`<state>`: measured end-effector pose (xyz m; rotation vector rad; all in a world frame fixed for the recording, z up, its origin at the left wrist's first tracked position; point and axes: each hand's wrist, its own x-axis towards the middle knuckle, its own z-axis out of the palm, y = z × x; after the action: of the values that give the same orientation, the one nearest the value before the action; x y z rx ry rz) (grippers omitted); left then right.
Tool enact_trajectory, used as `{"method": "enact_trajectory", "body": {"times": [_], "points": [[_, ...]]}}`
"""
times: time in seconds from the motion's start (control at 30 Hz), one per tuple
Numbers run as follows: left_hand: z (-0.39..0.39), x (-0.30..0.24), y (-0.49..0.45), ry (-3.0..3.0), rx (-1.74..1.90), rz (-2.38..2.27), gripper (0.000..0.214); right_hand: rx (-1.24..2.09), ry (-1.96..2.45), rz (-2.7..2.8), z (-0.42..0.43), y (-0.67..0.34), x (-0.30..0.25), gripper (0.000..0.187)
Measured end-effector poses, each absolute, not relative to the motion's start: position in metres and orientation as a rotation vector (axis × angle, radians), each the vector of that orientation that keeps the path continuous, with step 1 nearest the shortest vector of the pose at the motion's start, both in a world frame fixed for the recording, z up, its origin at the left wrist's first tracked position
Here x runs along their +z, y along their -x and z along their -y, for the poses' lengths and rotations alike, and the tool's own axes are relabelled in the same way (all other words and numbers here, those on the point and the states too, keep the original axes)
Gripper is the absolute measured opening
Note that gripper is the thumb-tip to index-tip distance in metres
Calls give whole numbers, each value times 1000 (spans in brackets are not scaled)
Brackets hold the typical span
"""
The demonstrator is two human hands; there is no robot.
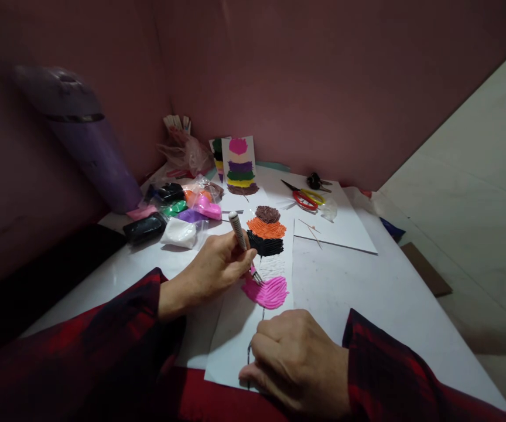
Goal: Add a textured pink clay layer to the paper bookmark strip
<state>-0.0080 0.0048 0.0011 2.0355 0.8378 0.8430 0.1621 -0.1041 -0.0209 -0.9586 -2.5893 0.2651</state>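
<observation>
Left hand (211,266): grips the handle of a fork (238,228) with thumb and fingers closed around it; tines down, touching the upper left of a pink clay patch (273,294). From this hand, locate the patch to the right and slightly nearer the body. Note the axes: for the fork, slanting from far left to near right; for the patch, crosswise on a paper strip (226,346). Rate left as the nearer hand, by contact through the fork. Right hand (299,357): rests curled on the near end of the strip, just short of the patch; contents, if any, impossible to tell. Surface: white tabletop (354,316), with wrapped packets (180,232) at far left, striped card (239,166) upright at the back and scissors (297,190) at far right. Room: dull pink walls (306,76) behind, pale tiles (464,193) to the right.
</observation>
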Motion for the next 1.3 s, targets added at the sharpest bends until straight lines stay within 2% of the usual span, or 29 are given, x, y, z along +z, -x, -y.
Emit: {"method": "enact_trajectory", "body": {"times": [0.97,1.3], "points": [[-12,17,18,-2097,727,-933,16,251,938,2562,103,-163,-21,43],[-8,16,17,-1948,924,-876,20,243,948,2581,103,-162,-22,40]]}}
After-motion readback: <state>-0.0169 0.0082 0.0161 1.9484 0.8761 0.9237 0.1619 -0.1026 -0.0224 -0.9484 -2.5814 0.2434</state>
